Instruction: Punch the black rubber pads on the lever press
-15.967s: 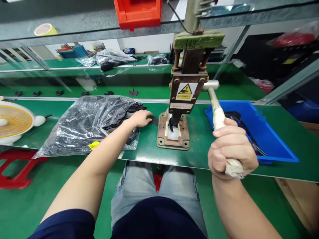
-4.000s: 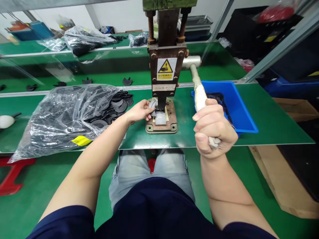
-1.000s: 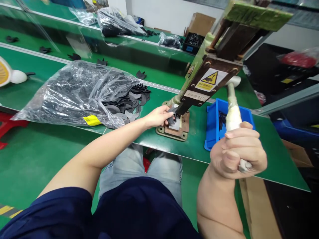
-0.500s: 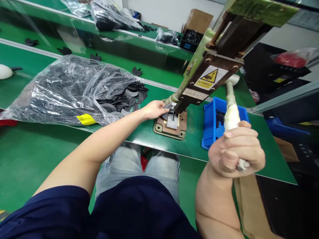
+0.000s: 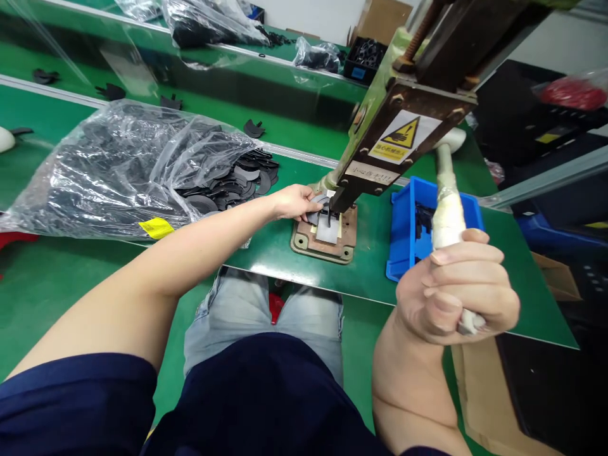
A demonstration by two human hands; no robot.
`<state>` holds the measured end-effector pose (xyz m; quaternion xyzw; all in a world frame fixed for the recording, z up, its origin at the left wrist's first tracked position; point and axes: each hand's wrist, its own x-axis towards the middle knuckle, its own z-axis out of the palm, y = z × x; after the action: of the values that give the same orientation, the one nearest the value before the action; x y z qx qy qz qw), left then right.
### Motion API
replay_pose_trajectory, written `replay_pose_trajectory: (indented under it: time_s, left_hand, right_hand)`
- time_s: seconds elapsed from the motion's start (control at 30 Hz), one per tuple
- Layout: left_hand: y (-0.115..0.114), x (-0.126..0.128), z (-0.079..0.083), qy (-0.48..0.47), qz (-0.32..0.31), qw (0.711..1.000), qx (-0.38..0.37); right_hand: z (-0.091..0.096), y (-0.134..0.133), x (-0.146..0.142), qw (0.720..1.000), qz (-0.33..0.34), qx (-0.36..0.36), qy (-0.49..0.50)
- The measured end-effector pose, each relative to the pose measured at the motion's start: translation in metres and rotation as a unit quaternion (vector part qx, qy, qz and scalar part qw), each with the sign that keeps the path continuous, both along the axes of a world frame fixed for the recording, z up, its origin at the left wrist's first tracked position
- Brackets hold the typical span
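My left hand [image 5: 298,202] pinches a dark grey curved flat piece [image 5: 317,209] at the base plate [image 5: 308,250] of a green hand press [image 5: 349,149]. The piece lies partly under the press's dark ram, beside a small pale metal plate [image 5: 327,229]; its far end is hidden there. My right hand [image 5: 458,285] is wrapped round the press lever [image 5: 448,215], whose grip is bound in whitish tape. The lever stands raised, to the right of the press body. Left of my left hand, many similar curved pieces [image 5: 237,183] spill from a clear plastic bag [image 5: 109,171].
A blue bin [image 5: 396,253] with dark parts stands right of the press. Several dark pieces [image 5: 254,128] lie on the green surface behind the metal rail. A black box of parts [image 5: 363,60] and more plastic bags [image 5: 213,25] sit farther back. The table's front edge is close to my lap.
My left hand has settled the curved piece lower and flatter at the press base. My right hand keeps its hold on the raised lever. The view has shifted slightly.
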<state>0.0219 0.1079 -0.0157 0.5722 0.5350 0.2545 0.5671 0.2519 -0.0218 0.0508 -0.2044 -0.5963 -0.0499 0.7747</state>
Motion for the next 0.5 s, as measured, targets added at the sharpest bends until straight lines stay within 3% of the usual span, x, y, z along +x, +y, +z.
replay_pose_trajectory:
  time_s: [0.37,0.5]
  left_hand:
    - [0.006,0.005,0.014,0.032,0.014,0.991,-0.133]
    - [0.003,0.003,0.005,0.007,0.014,0.990,-0.139]
  right_hand:
    - [0.001,-0.002,-0.002,1.000,-0.002,-0.002,-0.010]
    - [0.034,0.003,-0.003,0.999,0.040,0.006,0.004]
